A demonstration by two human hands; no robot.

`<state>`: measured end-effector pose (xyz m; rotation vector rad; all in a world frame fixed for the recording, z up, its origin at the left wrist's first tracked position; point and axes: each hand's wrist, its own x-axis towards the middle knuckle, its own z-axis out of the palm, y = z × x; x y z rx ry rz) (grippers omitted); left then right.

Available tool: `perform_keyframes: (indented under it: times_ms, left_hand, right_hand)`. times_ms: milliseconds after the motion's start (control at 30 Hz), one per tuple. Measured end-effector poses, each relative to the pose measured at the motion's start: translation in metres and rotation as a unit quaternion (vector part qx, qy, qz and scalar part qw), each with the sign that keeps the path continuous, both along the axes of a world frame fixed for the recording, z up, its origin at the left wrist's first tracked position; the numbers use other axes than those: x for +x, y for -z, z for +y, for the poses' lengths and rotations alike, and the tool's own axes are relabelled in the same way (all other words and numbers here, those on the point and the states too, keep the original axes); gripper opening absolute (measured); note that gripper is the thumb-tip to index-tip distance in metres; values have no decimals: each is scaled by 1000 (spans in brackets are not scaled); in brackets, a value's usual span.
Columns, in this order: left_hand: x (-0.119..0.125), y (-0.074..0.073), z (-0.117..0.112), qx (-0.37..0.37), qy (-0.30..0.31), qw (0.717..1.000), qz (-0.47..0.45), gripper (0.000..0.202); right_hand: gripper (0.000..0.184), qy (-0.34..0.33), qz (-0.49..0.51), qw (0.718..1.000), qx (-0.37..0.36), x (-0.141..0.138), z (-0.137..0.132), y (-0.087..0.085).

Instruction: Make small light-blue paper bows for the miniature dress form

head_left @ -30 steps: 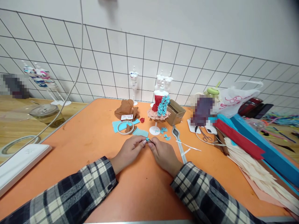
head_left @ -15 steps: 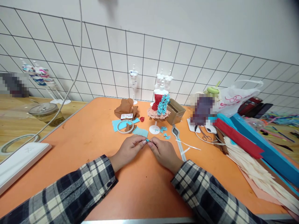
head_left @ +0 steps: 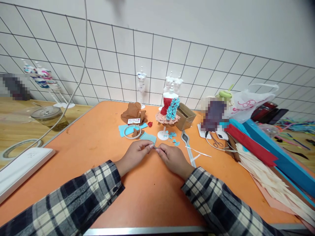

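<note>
My left hand [head_left: 136, 154] and my right hand [head_left: 172, 158] meet fingertip to fingertip over the orange table [head_left: 98, 144]. Both pinch a tiny blue piece [head_left: 155, 147] that barely shows between the fingers. Just beyond them lies a blue paper sheet [head_left: 148, 137] and a roll of tape [head_left: 132, 131]. Behind stands a small white mannequin [head_left: 169, 109] wearing a red, blue and peach ruffled dress. Small blue bows [head_left: 173, 138] lie by its round base.
Brown crumpled paper [head_left: 133, 113] and a cardboard box [head_left: 185, 117] sit at the back. Long sheets of red, blue and cream paper [head_left: 261, 154] fill the right side, with scissors [head_left: 216, 141] nearby. A white tray [head_left: 22, 167] and a glass jar [head_left: 49, 117] are at the left.
The hands stay together and have shifted slightly away from me. The blue piece shows less between the fingertips than before.
</note>
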<state>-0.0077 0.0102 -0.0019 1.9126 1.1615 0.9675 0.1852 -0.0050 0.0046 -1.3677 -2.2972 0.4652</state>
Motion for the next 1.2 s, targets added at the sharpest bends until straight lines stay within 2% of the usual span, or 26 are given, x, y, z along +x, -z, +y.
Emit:
perform_keyframes:
  times_ms: [67,167,267,400,567,733,833,900,967,1033,1100,1200]
  left_hand:
    - [0,1,1,-21,3,1000,-12,30]
    - [1,4,1,-55,42,997,-32,31]
    - [4,7,-2,-69,76,994,-46,44]
    - [6,7,-5,-36,61,996,-47,61]
    - [4,5,-6,-16,62,998,-25,61]
    - [4,1,-7,-31,64,996,-55,61]
    - [6,3,-5,-52,32,989,-133,65]
    - [9,6,-3,-85,23,976,-198,66]
    - [13,9,-2,-124,22,962,-241,54]
    - [16,11,-2,-145,10,953,-265,37]
    - [17,10,-2,-143,-12,947,-286,27]
    - [16,7,-3,-144,-20,940,-310,23]
  right_hand:
    - [34,13,44,999,-2,1,1,3]
    - [30,37,133,990,-3,4,4,4]
    - [35,31,184,982,-9,6,6,4]
    - [23,17,218,974,-58,4,8,5]
    - [16,12,260,961,-96,0,11,12]
    - [12,1,306,945,-118,1,15,13]
    - [15,15,386,908,-164,-1,13,11]
    - [17,52,457,864,-205,-5,9,10]
    - [22,83,525,811,-243,-10,5,10]
    - [26,85,569,771,-274,-16,1,12]
    - [27,72,580,754,-301,-21,-2,15]
    - [28,55,560,756,-335,-25,-4,18]
